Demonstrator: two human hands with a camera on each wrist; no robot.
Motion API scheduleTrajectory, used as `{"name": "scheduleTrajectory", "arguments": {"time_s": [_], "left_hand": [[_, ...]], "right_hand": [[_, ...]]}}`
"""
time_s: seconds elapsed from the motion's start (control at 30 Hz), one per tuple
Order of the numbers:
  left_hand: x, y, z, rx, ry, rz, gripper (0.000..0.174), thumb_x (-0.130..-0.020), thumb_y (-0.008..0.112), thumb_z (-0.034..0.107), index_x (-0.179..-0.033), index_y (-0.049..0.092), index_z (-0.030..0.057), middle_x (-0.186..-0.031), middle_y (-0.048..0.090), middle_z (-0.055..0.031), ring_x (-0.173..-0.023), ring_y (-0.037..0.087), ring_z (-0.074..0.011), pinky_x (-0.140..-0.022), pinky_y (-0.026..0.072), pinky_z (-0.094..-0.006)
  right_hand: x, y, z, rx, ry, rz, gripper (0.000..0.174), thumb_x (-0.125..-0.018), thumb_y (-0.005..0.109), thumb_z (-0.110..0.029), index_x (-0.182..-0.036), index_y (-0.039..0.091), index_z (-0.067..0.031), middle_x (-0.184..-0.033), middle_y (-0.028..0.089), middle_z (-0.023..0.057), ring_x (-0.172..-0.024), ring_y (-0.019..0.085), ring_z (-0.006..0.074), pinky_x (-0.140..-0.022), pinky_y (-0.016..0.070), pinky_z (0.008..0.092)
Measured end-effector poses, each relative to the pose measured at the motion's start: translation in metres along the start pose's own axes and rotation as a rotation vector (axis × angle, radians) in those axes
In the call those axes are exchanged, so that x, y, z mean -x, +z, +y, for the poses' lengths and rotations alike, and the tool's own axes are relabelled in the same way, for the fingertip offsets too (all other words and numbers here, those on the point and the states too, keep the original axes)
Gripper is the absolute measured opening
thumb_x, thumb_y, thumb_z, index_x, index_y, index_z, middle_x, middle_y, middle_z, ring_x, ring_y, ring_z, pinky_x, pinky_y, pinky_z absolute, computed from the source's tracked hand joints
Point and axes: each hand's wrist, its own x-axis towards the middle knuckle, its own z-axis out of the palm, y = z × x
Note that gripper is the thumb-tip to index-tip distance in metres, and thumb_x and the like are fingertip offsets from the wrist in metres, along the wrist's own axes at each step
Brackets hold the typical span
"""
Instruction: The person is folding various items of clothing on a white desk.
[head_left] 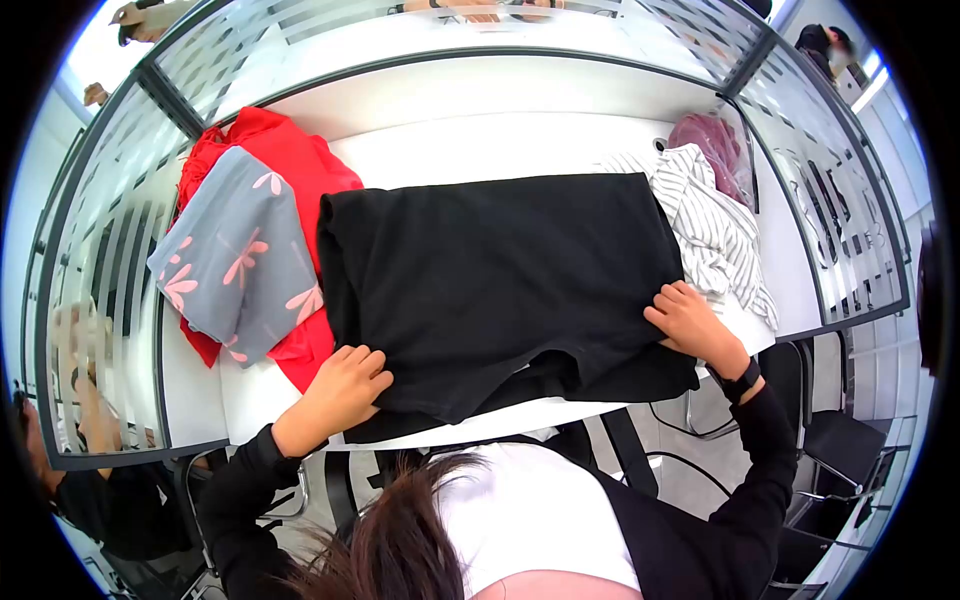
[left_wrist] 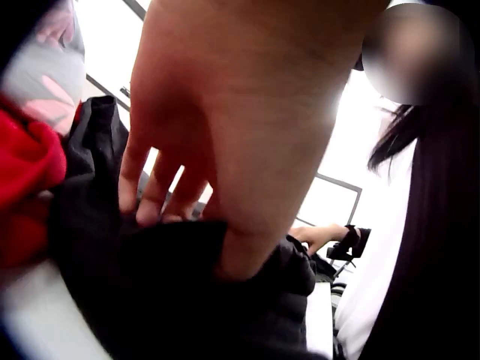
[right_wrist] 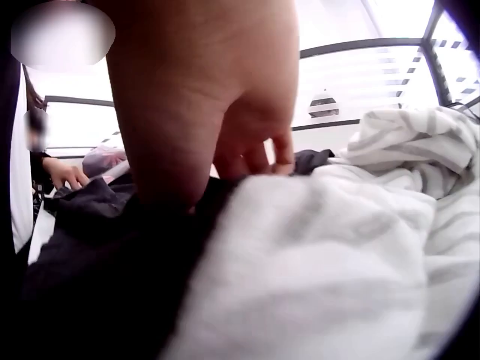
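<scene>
A black shirt (head_left: 500, 270) lies folded in a wide rectangle across the white table, its curved neckline toward the person. My left hand (head_left: 345, 388) pinches the cloth at the near left corner. In the left wrist view, the thumb (left_wrist: 244, 251) goes down into the black fabric while the other fingers rest on top. At the right edge, my right hand (head_left: 695, 325) grips the shirt between thumb and bent fingers. The right wrist view has the right hand (right_wrist: 217, 112) over the black cloth, beside a striped white garment (right_wrist: 322, 255).
Left of the shirt, a grey cloth with pink dragonflies (head_left: 235, 255) lies over a red garment (head_left: 290, 160). A mauve item in clear plastic (head_left: 712, 150) stands at the back right. Low partition panels (head_left: 110, 290) enclose the table; chairs (head_left: 840, 450) stand to the right.
</scene>
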Motion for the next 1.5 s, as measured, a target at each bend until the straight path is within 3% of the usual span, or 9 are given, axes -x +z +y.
{"name": "scheduleTrajectory", "arguments": {"time_s": [0.2, 0.37, 0.53, 0.63, 0.8, 0.93, 1.23, 1.43, 1.5], "left_hand": [[0.009, -0.037, -0.007, 0.396, -0.106, -0.264, 0.039, -0.068, 0.072, 0.033, -0.088, 0.055, 0.0049, -0.095, 0.05, -0.0088, -0.091, 0.051, -0.0266, -0.077, 0.0425, -0.036], [-0.004, -0.039, -0.041, 0.26, -0.281, 0.376, 0.035, -0.073, 0.067, 0.013, -0.102, 0.05, 0.0032, -0.108, 0.051, -0.0126, -0.098, 0.052, -0.0309, -0.081, 0.0443, -0.0343], [-0.041, -0.023, -0.105, 0.482, -0.612, 0.737, 0.045, -0.078, 0.065, 0.021, -0.112, 0.045, -0.0019, -0.104, 0.056, -0.0183, -0.088, 0.059, -0.0282, -0.074, 0.0476, -0.0347], [-0.061, -0.03, -0.117, 0.298, -0.785, 0.581, 0.056, -0.078, 0.066, 0.033, -0.114, 0.043, -0.0045, -0.099, 0.058, -0.022, -0.081, 0.061, -0.0305, -0.071, 0.0484, -0.0359], [-0.078, -0.03, -0.141, 0.165, -0.873, 0.405, 0.044, -0.071, 0.069, 0.033, -0.086, 0.05, -0.004, -0.075, 0.06, -0.0203, -0.074, 0.06, -0.0355, -0.067, 0.0459, -0.0389], [-0.074, -0.035, -0.163, 0.406, -0.84, 0.445, 0.032, -0.071, 0.066, 0.025, -0.078, 0.052, -0.0027, -0.071, 0.058, -0.0149, -0.066, 0.058, -0.0256, -0.062, 0.0439, -0.0352], [-0.114, -0.089, -0.083, 1.005, -0.628, 0.575, 0.025, -0.087, 0.052, 0.016, -0.105, 0.054, -0.0015, -0.09, 0.06, -0.0056, -0.079, 0.056, -0.01, -0.068, 0.0451, -0.0233], [-0.172, -0.087, -0.032, 0.912, -0.524, 0.518, 0.025, -0.087, 0.053, 0.021, -0.097, 0.051, -0.0009, -0.075, 0.054, -0.0046, -0.072, 0.054, -0.0112, -0.064, 0.0442, -0.0249], [-0.175, -0.082, -0.032, 0.868, -0.451, 0.569, 0.028, -0.084, 0.055, 0.023, -0.086, 0.048, -0.0042, -0.083, 0.052, -0.0179, -0.073, 0.054, -0.0265, -0.067, 0.0433, -0.0352]], "right_hand": [[-0.01, -0.047, -0.001, -0.446, 0.16, -0.31, 0.028, -0.067, 0.07, -0.025, -0.084, 0.057, -0.0071, -0.082, 0.056, 0.0072, -0.08, 0.054, 0.0242, -0.07, 0.0431, 0.0336], [-0.041, -0.041, 0.03, -0.38, 0.356, 0.341, 0.02, -0.077, 0.062, -0.022, -0.085, 0.056, -0.0044, -0.084, 0.055, 0.0099, -0.085, 0.055, 0.0286, -0.072, 0.0451, 0.0349], [-0.074, 0.022, 0.118, -0.269, 0.515, 0.415, 0.044, -0.076, 0.066, -0.037, -0.09, 0.057, 0.0038, -0.083, 0.058, 0.0152, -0.078, 0.058, 0.0267, -0.065, 0.0458, 0.0335], [-0.097, 0.013, 0.137, -0.811, 0.893, -0.164, 0.063, -0.07, 0.069, -0.047, -0.088, 0.055, 0.0113, -0.071, 0.057, 0.0161, -0.06, 0.057, 0.021, -0.05, 0.0428, 0.0304], [-0.102, 0.021, 0.149, -1.001, 0.967, -0.155, 0.05, -0.065, 0.078, -0.027, -0.088, 0.056, 0.0121, -0.072, 0.058, 0.0113, -0.06, 0.056, 0.0164, -0.051, 0.0427, 0.0277], [-0.098, 0.021, 0.147, -1.201, 0.731, 0.157, 0.041, -0.067, 0.073, -0.015, -0.1, 0.059, 0.0052, -0.09, 0.062, 0.0098, -0.084, 0.058, 0.0169, -0.074, 0.0444, 0.0263], [-0.159, -0.083, 0.07, -0.802, 0.571, 0.441, 0.039, -0.069, 0.068, -0.029, -0.087, 0.062, 0.0051, -0.075, 0.064, 0.0157, -0.07, 0.062, 0.0217, -0.064, 0.0475, 0.0311], [-0.202, -0.097, -0.009, -0.803, 0.217, 0.458, 0.026, -0.073, 0.063, -0.016, -0.091, 0.057, 0.0013, -0.071, 0.059, 0.0121, -0.063, 0.055, 0.0184, -0.061, 0.0445, 0.0296], [-0.204, -0.094, -0.022, -0.817, 0.211, 0.449, 0.021, -0.075, 0.06, -0.011, -0.091, 0.053, 0.0011, -0.071, 0.057, 0.0108, -0.064, 0.054, 0.0171, -0.062, 0.0441, 0.0292]]}}
